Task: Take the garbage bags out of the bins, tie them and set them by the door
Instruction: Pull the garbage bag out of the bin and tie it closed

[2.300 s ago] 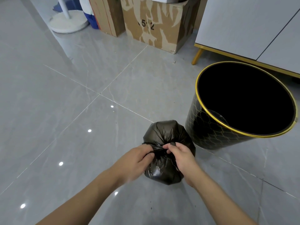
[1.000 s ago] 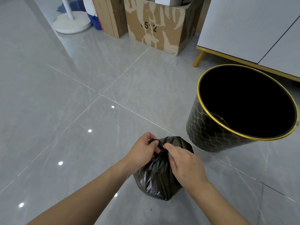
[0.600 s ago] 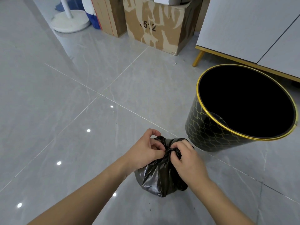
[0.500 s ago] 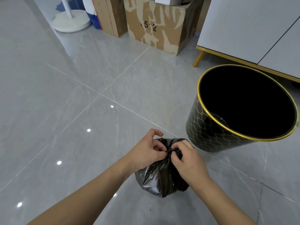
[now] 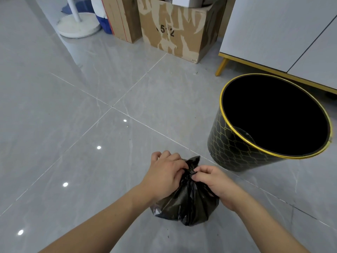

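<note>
Lowered since earlier — garbage bag (image 5: 186, 205), neck pinched by both hands.

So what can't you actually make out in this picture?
- Knot on the garbage bag: covered by the left hand and right hand.
- What the bag holds: opaque plastic.
- Bottom of the bin: pure black inside.
- The door: not in view.
- Cardboard box contents: cut off by the top edge.
</note>
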Motion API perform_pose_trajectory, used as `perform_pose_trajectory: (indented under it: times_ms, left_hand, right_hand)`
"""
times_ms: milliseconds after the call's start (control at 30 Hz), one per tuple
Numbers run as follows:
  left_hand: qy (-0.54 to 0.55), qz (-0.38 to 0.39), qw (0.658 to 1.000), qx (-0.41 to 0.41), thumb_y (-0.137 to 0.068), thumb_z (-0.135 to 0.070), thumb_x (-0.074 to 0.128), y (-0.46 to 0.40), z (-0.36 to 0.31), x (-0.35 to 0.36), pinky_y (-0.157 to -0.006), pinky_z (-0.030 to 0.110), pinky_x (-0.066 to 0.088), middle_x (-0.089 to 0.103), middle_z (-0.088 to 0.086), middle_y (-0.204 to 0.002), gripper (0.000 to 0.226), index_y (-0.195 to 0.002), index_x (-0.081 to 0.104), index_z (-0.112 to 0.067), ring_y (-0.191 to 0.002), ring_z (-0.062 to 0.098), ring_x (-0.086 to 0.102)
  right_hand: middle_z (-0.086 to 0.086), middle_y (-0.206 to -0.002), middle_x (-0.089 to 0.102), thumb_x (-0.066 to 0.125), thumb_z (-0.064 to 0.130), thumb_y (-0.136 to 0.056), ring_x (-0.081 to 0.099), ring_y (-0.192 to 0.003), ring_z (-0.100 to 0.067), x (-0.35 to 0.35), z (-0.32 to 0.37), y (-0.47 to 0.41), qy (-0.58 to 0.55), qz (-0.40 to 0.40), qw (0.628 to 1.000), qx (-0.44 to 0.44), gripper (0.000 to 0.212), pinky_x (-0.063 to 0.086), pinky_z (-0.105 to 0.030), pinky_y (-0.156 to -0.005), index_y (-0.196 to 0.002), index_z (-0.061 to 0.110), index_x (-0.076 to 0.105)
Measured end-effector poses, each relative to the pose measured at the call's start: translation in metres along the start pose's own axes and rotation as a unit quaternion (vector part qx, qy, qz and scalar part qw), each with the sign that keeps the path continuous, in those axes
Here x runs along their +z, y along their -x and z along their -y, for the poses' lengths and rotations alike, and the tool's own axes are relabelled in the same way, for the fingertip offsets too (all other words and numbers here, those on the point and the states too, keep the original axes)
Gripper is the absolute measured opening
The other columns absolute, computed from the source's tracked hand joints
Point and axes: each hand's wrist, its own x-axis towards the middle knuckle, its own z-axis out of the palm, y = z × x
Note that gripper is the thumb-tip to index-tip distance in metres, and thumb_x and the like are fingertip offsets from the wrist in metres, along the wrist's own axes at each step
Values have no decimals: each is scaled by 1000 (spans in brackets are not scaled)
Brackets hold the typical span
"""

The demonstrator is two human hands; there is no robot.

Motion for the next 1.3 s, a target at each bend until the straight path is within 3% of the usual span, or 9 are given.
perform_pose_trajectory:
  times_ms: [100,300,433,567,633,933,1067,1200,1300]
  left_hand:
    - [8,20,999,-24,-94,-29,46,0,2,1,-94,33,20,51,-13,-102,25,-109,64,-35,-100,13,41]
    - [-19,14,999,-34,-95,-30,44,-1,-2,3,-99,35,17,49,-10,-105,24,-109,63,-30,-104,15,39]
    - [-88,-1,996,-19,-91,-29,42,0,-2,4,-97,39,19,51,-7,-98,22,-93,63,-25,-95,20,46]
    - [-111,-18,994,0,-88,-28,42,0,0,8,-96,41,22,52,-7,-93,19,-85,60,-22,-88,20,48]
    - [-104,-16,994,3,-88,-28,44,1,1,8,-96,40,22,51,-7,-94,18,-87,61,-24,-89,19,47]
    - [-84,-2,997,0,-91,-30,43,2,8,8,-96,38,18,50,-8,-97,18,-91,60,-25,-93,18,44]
    - [-93,-18,995,-8,-91,-31,42,2,8,8,-97,39,19,51,-9,-95,19,-87,59,-25,-91,18,45]
    - [-89,-20,996,-2,-89,-30,39,-1,7,8,-96,40,21,52,-8,-93,23,-87,61,-25,-89,18,48]
    - [-83,-6,997,-1,-90,-31,42,-1,12,7,-97,39,19,52,-9,-97,22,-93,63,-26,-94,18,47]
  right_hand:
    - [4,-79,57,68,10,-79,56,-77,-13,0,-12,-9,169,-105,977,-81,18,47,-31,-76,-87,26,64]
    - [2,-99,64,60,15,-84,62,-91,-8,1,-14,-11,226,-93,965,-99,26,49,-28,-87,-84,40,67]
    - [-13,-78,65,54,7,-87,60,-72,-22,-1,-5,-9,32,-10,999,25,15,47,-32,-64,-84,9,69]
    - [1,-54,31,43,4,-88,28,-43,-10,-4,-2,-7,-56,39,995,68,13,15,-22,-41,-81,15,46]
    - [-1,-55,39,45,4,-87,36,-45,-11,-2,-5,-9,-13,6,998,62,15,24,-21,-40,-77,14,48]
    - [8,-91,68,54,12,-85,63,-81,-10,3,-23,-21,220,-74,969,-79,34,52,-35,-85,-111,31,65]
    - [-4,-75,62,50,5,-87,54,-69,-17,4,-15,-19,109,-40,993,-22,27,43,-31,-64,-77,22,68]
    - [0,-53,41,42,2,-87,33,-45,-11,1,-6,-13,-14,54,996,70,26,19,-23,-43,-71,17,56]
    - [-8,-67,48,51,8,-83,42,-59,-19,2,-10,-16,25,27,997,62,11,27,-26,-50,-77,15,58]
